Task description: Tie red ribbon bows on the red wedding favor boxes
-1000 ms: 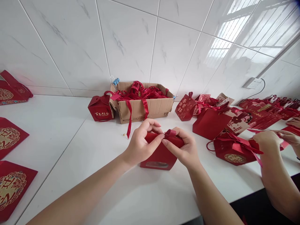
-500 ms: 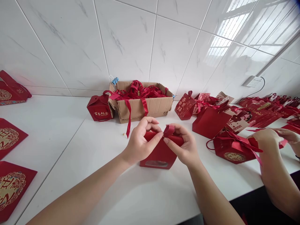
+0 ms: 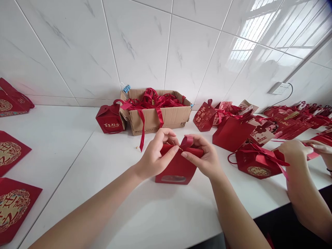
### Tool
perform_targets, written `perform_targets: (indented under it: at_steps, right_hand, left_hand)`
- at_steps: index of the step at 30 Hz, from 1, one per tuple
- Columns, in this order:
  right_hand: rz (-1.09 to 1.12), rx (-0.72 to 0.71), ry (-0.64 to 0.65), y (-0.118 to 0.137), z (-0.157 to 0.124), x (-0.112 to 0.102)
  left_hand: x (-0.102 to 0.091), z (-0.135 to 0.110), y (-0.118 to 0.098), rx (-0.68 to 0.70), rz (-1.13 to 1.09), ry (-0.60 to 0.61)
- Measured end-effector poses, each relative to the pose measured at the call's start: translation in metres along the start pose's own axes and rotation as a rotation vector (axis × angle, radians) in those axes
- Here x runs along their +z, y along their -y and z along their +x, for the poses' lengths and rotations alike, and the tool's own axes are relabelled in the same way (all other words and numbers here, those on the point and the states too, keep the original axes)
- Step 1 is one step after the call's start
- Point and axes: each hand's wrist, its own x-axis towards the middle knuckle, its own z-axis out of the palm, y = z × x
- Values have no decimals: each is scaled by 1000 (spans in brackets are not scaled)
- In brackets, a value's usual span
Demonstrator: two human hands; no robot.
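Head camera: I see the left hand [image 3: 158, 154] pinched at the ribbon loop's [image 3: 187, 142] base, right hand [image 3: 206, 154] curled on the red box [image 3: 177, 169] between them, thumbs slightly farther apart now, so the loop seems unsettled.

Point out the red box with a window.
The box between the left hand and right hand: an oval window shows low on its near side; no other box shows one.

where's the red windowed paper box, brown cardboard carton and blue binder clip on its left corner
Red windowed paper box [image 3: 177, 167], head view: middle of the front panel
Brown cardboard carton [image 3: 172, 119], head view: its front wall
Blue binder clip [image 3: 126, 89], head view: its blue body
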Motion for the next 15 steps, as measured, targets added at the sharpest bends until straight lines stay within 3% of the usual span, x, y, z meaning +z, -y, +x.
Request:
perform_targets:
  at_steps: [6, 15]
  right_hand:
    - [49, 89, 84, 4, 1, 0]
    - [-9, 113, 89, 5, 1, 1]
  left_hand:
    - [-3, -1, 9, 53, -55, 79]
    - [1, -1, 5, 25, 27, 4]
